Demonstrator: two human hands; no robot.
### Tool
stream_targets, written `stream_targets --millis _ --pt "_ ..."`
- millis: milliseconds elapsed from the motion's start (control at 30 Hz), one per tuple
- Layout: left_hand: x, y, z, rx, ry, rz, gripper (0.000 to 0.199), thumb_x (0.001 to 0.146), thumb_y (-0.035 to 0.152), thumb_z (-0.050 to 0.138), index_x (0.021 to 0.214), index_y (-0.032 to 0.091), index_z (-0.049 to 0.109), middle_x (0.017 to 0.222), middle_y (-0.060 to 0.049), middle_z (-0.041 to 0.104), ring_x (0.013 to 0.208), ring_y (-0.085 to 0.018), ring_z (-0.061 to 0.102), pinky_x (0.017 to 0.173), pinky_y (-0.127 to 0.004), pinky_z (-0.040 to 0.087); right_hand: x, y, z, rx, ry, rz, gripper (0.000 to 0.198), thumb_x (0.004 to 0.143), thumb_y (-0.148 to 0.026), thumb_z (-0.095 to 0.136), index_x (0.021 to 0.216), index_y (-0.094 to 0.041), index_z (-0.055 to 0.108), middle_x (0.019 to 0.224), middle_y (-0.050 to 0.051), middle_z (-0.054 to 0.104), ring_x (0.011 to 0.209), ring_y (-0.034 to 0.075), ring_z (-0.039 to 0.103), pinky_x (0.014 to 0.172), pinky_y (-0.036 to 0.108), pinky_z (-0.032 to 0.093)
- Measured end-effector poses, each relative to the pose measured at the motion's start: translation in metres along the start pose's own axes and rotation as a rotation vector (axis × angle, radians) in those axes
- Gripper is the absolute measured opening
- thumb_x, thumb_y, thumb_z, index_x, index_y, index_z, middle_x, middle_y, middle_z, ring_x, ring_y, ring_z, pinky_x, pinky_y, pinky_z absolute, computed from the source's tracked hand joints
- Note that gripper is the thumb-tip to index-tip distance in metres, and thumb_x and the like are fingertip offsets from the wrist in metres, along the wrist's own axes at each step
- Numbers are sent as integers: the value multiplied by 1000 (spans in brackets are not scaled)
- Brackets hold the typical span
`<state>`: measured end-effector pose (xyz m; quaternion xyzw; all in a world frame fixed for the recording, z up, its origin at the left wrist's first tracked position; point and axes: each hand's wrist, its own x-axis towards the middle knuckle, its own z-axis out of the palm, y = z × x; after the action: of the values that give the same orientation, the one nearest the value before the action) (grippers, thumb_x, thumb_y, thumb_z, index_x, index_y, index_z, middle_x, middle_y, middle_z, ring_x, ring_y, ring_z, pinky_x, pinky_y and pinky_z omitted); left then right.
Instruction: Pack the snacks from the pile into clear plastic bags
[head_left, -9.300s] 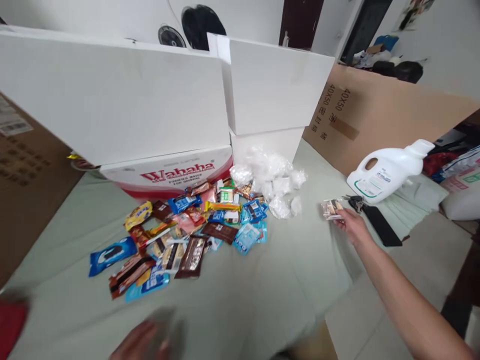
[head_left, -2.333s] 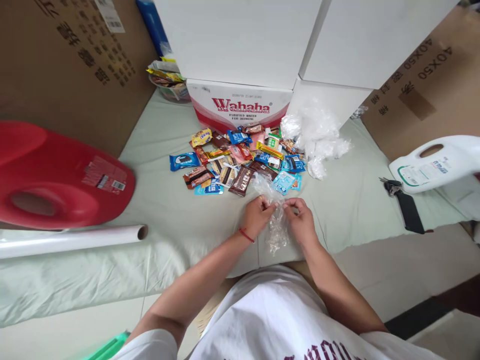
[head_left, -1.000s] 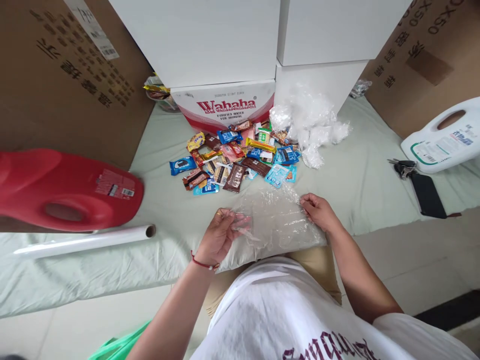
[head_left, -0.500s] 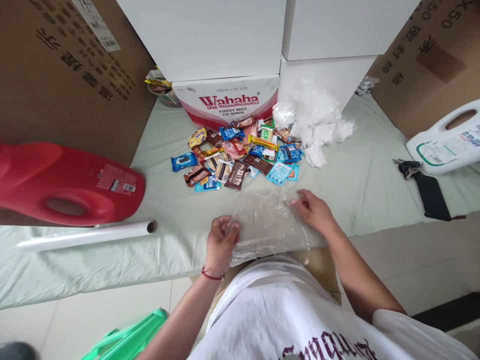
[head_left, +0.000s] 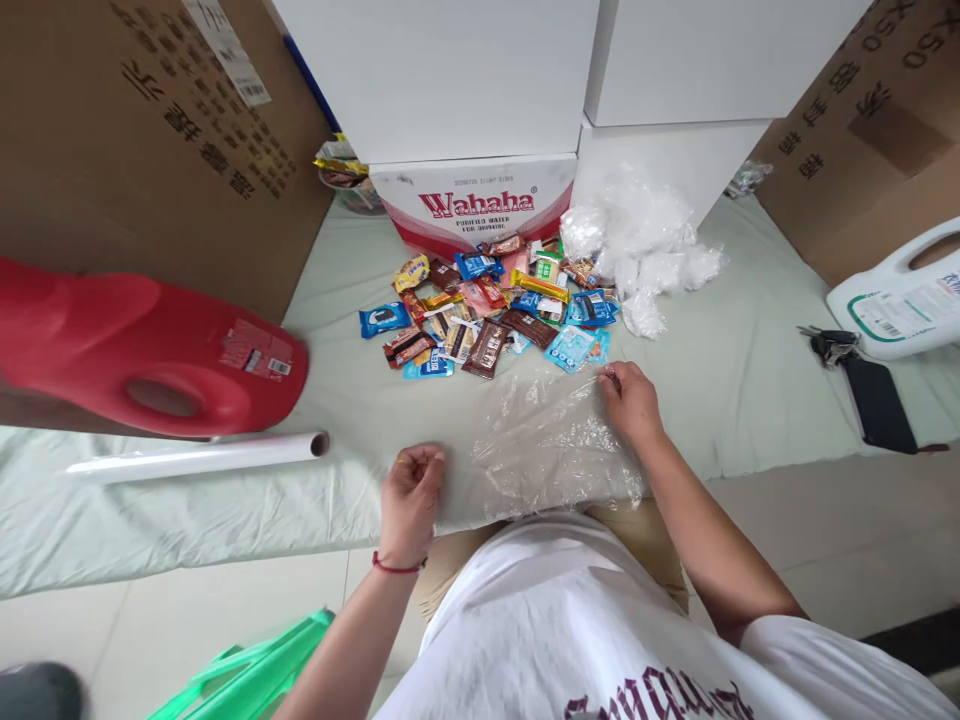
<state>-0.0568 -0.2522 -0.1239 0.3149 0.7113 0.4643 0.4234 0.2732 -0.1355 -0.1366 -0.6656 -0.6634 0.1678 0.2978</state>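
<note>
A thin, see-through sheet of crinkled plastic film [head_left: 551, 440] lies spread over the front of the cloth, just before my body. At its upper right corner, my right hand [head_left: 631, 402] pinches the film between thumb and fingers. My left hand [head_left: 411, 495], with a red cord at the wrist, is closed at the film's left side. Its fingertips press together on the film's edge, which is hard to see there. Beyond the film lies a pile of small wrapped snacks [head_left: 487, 345] in brown, blue, red and yellow packets.
A Wahaha carton [head_left: 480, 205] stands behind the snacks, with bunched clear plastic [head_left: 637, 235] to its right. On the left are a red jug [head_left: 225, 400] and a white roll [head_left: 202, 458]. Keys [head_left: 829, 345], a black phone [head_left: 879, 403] and a white jug [head_left: 900, 300] lie right.
My left hand has moved left and my right hand slightly up and right, so the film is spread wider and flatter. The view has shifted a little to the left.
</note>
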Motion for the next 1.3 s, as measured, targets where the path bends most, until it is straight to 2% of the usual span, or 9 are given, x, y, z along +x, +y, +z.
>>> stream_targets --millis 133,300,533,667,800,900,1100,1200,1300 --pt "24 14 24 286 -48 263 29 90 48 58 97 20 64 92 -6 69 83 -21 64 76 -33 52 12 -8 1 43 -32 -7 26 97 -35 45 101 -21 66 96 9 72 85 25 65 76 34 48" --pt "66 31 80 605 11 582 26 90 26 51 110 16 65 112 -15 69 110 -32 61 102 -49 48 16 -5 -1 -28 1 -24 28 99 -36 44 105 -22 67 94 8 75 78 24 65 73 33 45" --pt "60 37 127 868 -38 727 35 98 31 51 125 16 67 126 -17 63 119 -36 53 100 -50 45 2 28 -11 -130 79 -106 38 103 -42 38 109 -19 68 105 12 75 91 25 67 80 34 48" --pt "52 34 137 950 -94 754 29 97 34 55 114 15 70 120 -19 63 118 -39 53 97 -52 44 -4 35 -15 -140 60 -75 40 103 -43 37 111 -19 68 104 11 75 89 25 66 80 35 48" --pt "60 33 124 718 -112 666 16 93 25 52 87 18 65 106 -17 66 109 -34 59 95 -48 46 -1 34 -19 -114 80 -11 42 103 -47 37 110 -20 68 91 8 74 79 23 64 77 33 47" --pt "63 36 98 471 -74 533 15 94 33 50 87 22 58 83 -6 66 79 -24 64 76 -36 50 8 29 -19 -87 62 -47 40 104 -48 39 102 -21 68 86 6 73 76 21 63 75 31 45" --pt "53 30 32 85 -79 126 30 82 51 66 87 25 53 53 8 46 40 -15 43 44 -26 31 38 3 4 -97 -116 -264 38 106 -44 41 94 -20 68 89 6 73 81 20 64 74 28 40" --pt "46 26 2 189 168 117 33 71 41 75 89 22 55 66 4 53 53 -15 50 54 -27 40 52 -19 21 -142 -261 -392 35 108 -40 42 99 -20 70 98 7 75 90 20 65 77 27 39" --pt "30 36 -14 347 483 364 33 71 28 73 100 20 59 85 -1 58 68 -17 54 71 -33 48 64 -44 38 -210 -413 -558 33 107 -41 46 103 -21 72 103 7 74 92 19 65 74 26 37"
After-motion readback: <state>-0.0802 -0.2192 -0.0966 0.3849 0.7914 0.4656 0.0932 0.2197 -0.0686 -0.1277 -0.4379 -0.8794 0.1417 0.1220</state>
